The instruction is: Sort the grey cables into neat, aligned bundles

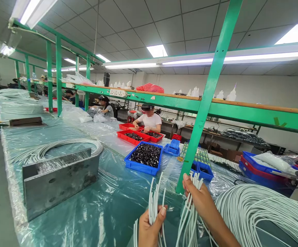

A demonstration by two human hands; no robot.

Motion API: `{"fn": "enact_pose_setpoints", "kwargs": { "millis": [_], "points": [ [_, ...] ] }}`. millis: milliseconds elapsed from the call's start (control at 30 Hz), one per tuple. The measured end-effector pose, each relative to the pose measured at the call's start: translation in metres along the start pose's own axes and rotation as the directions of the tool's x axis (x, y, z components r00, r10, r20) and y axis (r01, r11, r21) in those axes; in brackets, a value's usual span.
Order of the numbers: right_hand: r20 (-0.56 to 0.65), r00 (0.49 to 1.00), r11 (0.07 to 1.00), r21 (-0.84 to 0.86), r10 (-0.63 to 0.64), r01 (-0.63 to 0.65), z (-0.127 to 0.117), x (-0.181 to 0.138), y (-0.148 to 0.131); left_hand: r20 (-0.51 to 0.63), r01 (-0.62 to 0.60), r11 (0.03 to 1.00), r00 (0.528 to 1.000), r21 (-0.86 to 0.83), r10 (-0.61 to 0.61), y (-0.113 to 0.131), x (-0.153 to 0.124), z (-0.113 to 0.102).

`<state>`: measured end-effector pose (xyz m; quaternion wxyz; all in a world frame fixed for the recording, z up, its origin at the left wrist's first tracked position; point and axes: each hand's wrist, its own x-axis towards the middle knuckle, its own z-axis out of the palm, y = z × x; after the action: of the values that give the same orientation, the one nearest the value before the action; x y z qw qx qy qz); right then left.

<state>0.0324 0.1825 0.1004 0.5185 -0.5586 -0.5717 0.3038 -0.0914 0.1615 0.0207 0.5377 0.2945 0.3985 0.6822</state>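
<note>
My left hand (151, 224) is closed around a small bundle of white cables (154, 202), whose loose ends point upward from the fist. Just to the right, my right hand (196, 193) grips a second bundle of white cables (188, 219) near its upper ends; the strands hang down from it and leave the bottom of the view. Beside my right forearm lies a large coil of white cable (262, 209). The lower parts of both bundles are out of sight.
A metal channel block (61, 181) stands on the plastic-covered table (107, 206), before another cable coil (97, 147). A blue tray (143, 168) holds black parts. Red trays (133, 137) lie by a person (150, 120). A green post (207, 92) rises ahead of my right hand.
</note>
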Motion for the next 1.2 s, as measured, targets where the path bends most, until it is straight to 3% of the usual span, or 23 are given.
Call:
{"fn": "enact_pose_setpoints", "kwargs": {
  "millis": [133,433,500,567,633,700,833,1000,1100,1200],
  "points": [
    [0.189,0.982,0.999,0.03,0.013,-0.02,0.004,-0.004,-0.01,0.03,-0.026,1.0,0.999,-0.007,0.026,0.0,0.0,-0.001],
    [0.294,0.954,0.967,-0.253,0.048,0.03,0.015,-0.008,-0.02,0.069,-0.027,0.999,0.997,-0.031,0.029,-0.011,0.004,-0.002],
    [0.224,0.974,0.978,-0.198,-0.017,0.063,0.012,-0.004,-0.013,0.088,-0.017,0.997,0.996,-0.082,0.024,-0.01,0.004,-0.002],
    [0.054,0.996,0.996,-0.055,-0.072,0.075,0.005,0.002,-0.005,0.129,0.019,0.982,0.992,-0.19,0.005,-0.009,0.005,-0.001],
    [-0.104,0.994,0.99,0.129,-0.045,0.059,-0.004,0.007,0.002,0.182,0.062,0.953,0.983,-0.297,-0.007,-0.008,0.006,0.0],
    [-0.175,0.984,0.952,0.303,0.02,0.034,-0.011,0.009,0.004,0.218,0.078,0.932,0.976,-0.353,0.0,-0.008,0.007,0.001],
    [-0.161,0.984,0.895,0.446,0.077,0.003,-0.018,0.005,-0.002,0.182,0.051,0.956,0.983,-0.29,0.002,-0.012,0.009,-0.002],
    [-0.098,0.991,0.915,0.402,0.091,-0.044,-0.017,0.0,-0.009,0.125,-0.016,0.995,0.992,-0.103,0.029,-0.012,0.008,-0.008],
    [0.03,0.992,0.915,0.384,0.124,-0.126,-0.013,0.0,-0.01,0.129,-0.005,0.995,0.992,-0.096,0.017,-0.009,0.007,-0.008],
    [0.097,0.991,0.941,0.316,0.096,-0.122,-0.006,-0.001,-0.012,0.137,0.02,0.992,0.991,-0.128,-0.002,-0.007,0.006,-0.005]
  ]
}}
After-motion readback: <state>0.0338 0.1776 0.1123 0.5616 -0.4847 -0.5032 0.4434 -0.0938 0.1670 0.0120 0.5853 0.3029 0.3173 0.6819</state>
